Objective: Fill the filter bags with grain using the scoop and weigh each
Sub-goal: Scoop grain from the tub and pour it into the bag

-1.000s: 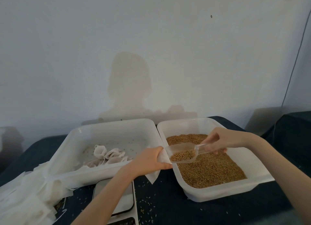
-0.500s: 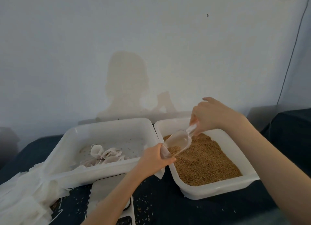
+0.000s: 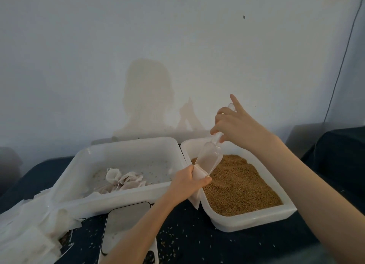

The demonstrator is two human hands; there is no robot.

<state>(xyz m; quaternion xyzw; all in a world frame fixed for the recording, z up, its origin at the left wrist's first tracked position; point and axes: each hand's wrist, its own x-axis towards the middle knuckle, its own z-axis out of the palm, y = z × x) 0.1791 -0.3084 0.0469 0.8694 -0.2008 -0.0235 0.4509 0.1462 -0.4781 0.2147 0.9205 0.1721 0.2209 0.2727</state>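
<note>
Scoop: the clear scoop (image 3: 209,162) was lying flat with grain in it a second ago. Now it is tipped up steep, mouth down, and it looks empty.
Right hand: the right hand (image 3: 235,125) has gone up high and grips the scoop's handle with curled fingers (one finger sticks straight up).
Left hand: the left hand (image 3: 189,181) stays in the same spot and pinches the top of the filter bag (image 3: 197,184) to hold it open.
Filter bag: it hangs between the two tubs, touching the rim of the grain tub (image 3: 256,222), with the scoop's mouth right in its opening.
Grain: the scoopful has most likely slid into the bag. The rest sits in the grain tub (image 3: 237,186).
What it means: this bag has one scoop in it, I think, so weighing could come next.
Scale: the scale (image 3: 126,222) sits on the tabletop (image 3: 197,244) just below the left arm, with nothing on its plate.
Other tub: the left tub (image 3: 94,157) holds a few filled bags (image 3: 122,181).
Watch out: loose grains already lie scattered on the tabletop.
</note>
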